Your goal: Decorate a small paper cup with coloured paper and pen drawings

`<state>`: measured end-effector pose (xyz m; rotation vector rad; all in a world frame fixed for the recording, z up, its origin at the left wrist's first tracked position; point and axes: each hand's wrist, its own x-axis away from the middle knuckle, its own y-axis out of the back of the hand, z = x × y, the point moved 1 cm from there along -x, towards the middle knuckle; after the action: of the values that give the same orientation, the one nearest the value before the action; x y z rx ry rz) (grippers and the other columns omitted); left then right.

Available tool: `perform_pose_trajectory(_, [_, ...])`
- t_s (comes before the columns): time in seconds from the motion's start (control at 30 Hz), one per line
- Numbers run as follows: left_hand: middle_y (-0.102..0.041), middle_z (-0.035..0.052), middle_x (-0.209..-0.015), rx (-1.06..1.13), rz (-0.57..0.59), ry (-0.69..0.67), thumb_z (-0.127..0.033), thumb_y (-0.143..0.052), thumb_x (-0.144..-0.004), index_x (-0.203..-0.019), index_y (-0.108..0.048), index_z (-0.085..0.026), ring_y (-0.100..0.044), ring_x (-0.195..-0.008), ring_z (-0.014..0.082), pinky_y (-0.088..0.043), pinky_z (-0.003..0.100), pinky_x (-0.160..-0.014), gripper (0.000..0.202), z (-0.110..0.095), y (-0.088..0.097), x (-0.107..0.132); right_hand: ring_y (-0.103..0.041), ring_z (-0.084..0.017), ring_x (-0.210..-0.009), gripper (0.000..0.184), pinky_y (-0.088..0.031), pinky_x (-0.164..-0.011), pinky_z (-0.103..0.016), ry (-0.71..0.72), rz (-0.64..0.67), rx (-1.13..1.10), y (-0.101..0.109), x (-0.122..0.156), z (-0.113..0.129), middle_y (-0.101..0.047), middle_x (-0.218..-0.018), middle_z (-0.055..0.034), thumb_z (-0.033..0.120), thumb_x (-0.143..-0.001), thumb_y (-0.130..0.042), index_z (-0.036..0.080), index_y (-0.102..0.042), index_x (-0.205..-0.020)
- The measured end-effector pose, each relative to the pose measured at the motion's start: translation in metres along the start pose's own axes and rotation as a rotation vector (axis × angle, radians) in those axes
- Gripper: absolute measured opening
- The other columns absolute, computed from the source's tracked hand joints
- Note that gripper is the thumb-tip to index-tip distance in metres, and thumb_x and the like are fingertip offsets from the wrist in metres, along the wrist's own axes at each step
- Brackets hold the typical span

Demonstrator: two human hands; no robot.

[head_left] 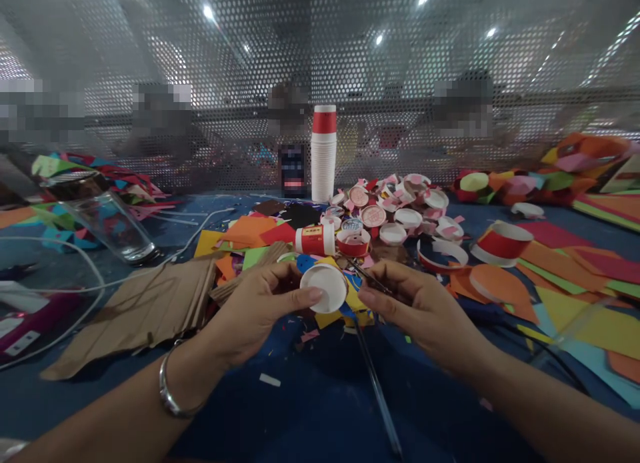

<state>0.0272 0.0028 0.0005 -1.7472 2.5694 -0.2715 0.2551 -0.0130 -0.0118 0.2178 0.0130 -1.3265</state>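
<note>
A round white paper cup bottom (325, 288) is pinched between the thumb and fingers of my left hand (273, 296), its flat face toward me. Close by on the right, my right hand (413, 299) is closed around dark scissors (373, 278), whose slim blades point left toward the cup bottom without visibly cutting it. The fingers hide most of the handles. Below the hands a clear pen (377, 383) lies on the blue table. Just behind them are a red and white paper cup (315, 239) on its side and a red cut cup ring (353, 241).
Behind, a pile of cut cup bottoms (393, 235) lies beside a tall cup stack (324, 166). Cardboard (145, 303), a tilted glass (117, 219) and a white cable (103, 276) are left. Coloured paper (590, 309) spreads right. A perforated metal screen (360, 69) stands behind.
</note>
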Motion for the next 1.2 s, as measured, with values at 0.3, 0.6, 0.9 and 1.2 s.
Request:
perform_pose_trajectory(0.3, [-0.077,0.0026,-0.101,0.112,-0.133,0.029,-0.026,-0.089,-0.079,-0.107,-0.073,-0.019,-0.070,-0.082,0.0137,-0.058,0.023,-0.070,0.033,-0.004,0.006,-0.004,-0.037,-0.010,-0.057,0.032,-0.029,-0.047,-0.024,-0.024,-0.049,0.052,0.009,-0.004,-0.002,-0.050,-0.073,0.0037,0.052,-0.098,-0.066,0.020,-0.062,-0.094])
perform_pose_trajectory(0.6, [-0.073,0.0005,-0.097,0.001,-0.047,-0.068,-0.022,-0.089,-0.077,-0.100,-0.073,-0.019,-0.065,-0.088,0.0129,-0.054,0.022,-0.076,0.029,0.001,0.004,-0.003,-0.059,-0.018,-0.077,0.033,-0.046,-0.065,-0.028,0.037,-0.057,0.222,0.016,-0.007,-0.006,-0.067,-0.087,-0.0030,0.052,-0.092,-0.072,0.020,-0.067,-0.097])
perform_pose_trajectory(0.9, [-0.068,0.0012,-0.096,-0.161,0.041,-0.176,-0.029,-0.084,-0.083,-0.093,-0.074,-0.018,-0.061,-0.090,0.0139,-0.049,0.025,-0.080,0.017,0.000,-0.004,0.002,-0.041,-0.010,-0.061,0.038,-0.034,-0.054,-0.025,0.090,0.036,0.101,0.003,0.002,0.003,-0.051,-0.073,0.0047,0.058,-0.097,-0.065,0.020,-0.062,-0.095])
perform_pose_trajectory(1.2, [-0.070,0.0017,-0.101,-0.194,0.105,-0.082,-0.031,-0.083,-0.085,-0.104,-0.071,-0.019,-0.063,-0.093,0.0150,-0.053,0.027,-0.082,0.025,0.002,-0.005,0.002,-0.060,-0.016,-0.073,0.041,-0.046,-0.063,-0.028,0.069,-0.015,0.257,0.010,-0.001,-0.002,-0.069,-0.089,-0.0037,0.060,-0.094,-0.067,0.019,-0.068,-0.103])
